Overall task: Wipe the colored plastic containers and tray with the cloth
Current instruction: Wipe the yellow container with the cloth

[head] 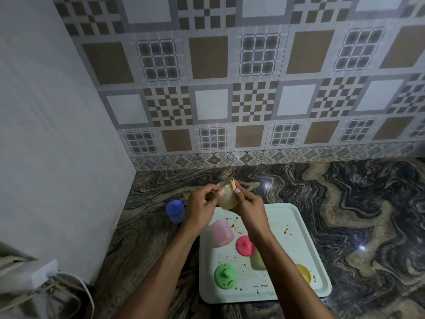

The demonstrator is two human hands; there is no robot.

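Note:
I hold a cream plastic container [226,198] tilted above the far edge of the pale tray [299,229]. My left hand [202,203] and my right hand [249,207] grip it from either side, thumbs on its wall. I cannot make out a cloth. The tray has brown stains. On it lie a pink container [220,232] on its side, a red lid [244,246], a green lid [224,275], and a yellow lid [304,272] and a pale container [257,262], both partly hidden by my right forearm. A blue lidded container [175,211] stands on the counter left of the tray.
The tray rests on a dark marbled counter [345,192] in a corner. A white wall [57,134] is on the left and a patterned tile wall [253,100] behind. A white plug with cables [44,271] is at the lower left.

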